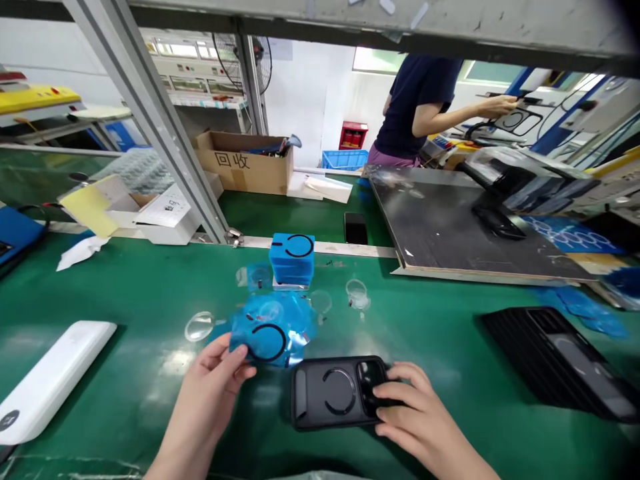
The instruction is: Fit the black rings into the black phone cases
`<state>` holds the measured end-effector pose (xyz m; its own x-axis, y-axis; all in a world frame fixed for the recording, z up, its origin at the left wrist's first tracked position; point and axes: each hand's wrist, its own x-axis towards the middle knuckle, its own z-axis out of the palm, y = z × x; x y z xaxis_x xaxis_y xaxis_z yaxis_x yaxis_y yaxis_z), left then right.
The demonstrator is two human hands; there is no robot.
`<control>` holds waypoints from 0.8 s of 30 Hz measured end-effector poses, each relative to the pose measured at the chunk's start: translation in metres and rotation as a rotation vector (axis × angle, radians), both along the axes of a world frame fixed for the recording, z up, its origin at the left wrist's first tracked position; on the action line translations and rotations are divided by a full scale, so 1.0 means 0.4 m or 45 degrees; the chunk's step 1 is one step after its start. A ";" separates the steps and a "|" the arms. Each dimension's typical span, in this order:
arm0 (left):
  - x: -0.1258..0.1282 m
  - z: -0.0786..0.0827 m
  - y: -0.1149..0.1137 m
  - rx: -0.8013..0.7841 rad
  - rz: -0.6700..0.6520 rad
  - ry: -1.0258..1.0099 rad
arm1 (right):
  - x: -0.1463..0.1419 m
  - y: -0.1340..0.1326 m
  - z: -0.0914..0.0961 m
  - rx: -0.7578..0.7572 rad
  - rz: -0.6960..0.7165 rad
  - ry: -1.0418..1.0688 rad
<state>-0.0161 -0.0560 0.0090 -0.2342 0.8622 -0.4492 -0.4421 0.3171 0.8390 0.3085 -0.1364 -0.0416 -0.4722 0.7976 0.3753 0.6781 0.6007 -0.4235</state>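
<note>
Between the thumb and fingers of my left hand (215,380) is a blue film sheet (245,333) bearing a black ring. It overlaps a loose pile of blue film (297,317) on the table. My right hand (415,417) grips the camera end of a black phone case (315,387), which lies flat with a ring on its back. Behind the pile stands a neat stack of blue sheets (293,267), its top sheet showing a black ring. Clear round film pieces (199,327) are scattered around the pile.
A row of black phone cases (540,360) leans at the right. On the left lies a long white device (55,380). A metal post (155,113), cardboard box (245,163) and dark board (450,220) stand farther back. Another person (420,107) works beyond.
</note>
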 end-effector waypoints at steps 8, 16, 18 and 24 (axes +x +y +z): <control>0.047 0.008 -0.028 0.008 -0.236 -0.137 | 0.021 0.014 0.018 0.057 -0.011 -0.044; 0.129 0.040 -0.047 0.042 -0.544 -0.373 | -0.098 0.034 0.126 -0.221 -0.256 0.413; 0.138 0.036 -0.055 0.056 -0.646 -0.427 | -0.142 0.054 0.145 -0.319 -0.287 0.546; 0.132 0.036 -0.046 0.293 -0.984 -0.100 | -0.179 0.103 0.197 -0.299 0.018 0.541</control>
<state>0.0369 -0.0746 0.0235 0.4906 0.8400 -0.2315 -0.2286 0.3805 0.8961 0.2370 -0.0951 0.0373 -0.3273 0.8786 0.3478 0.4083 0.4635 -0.7865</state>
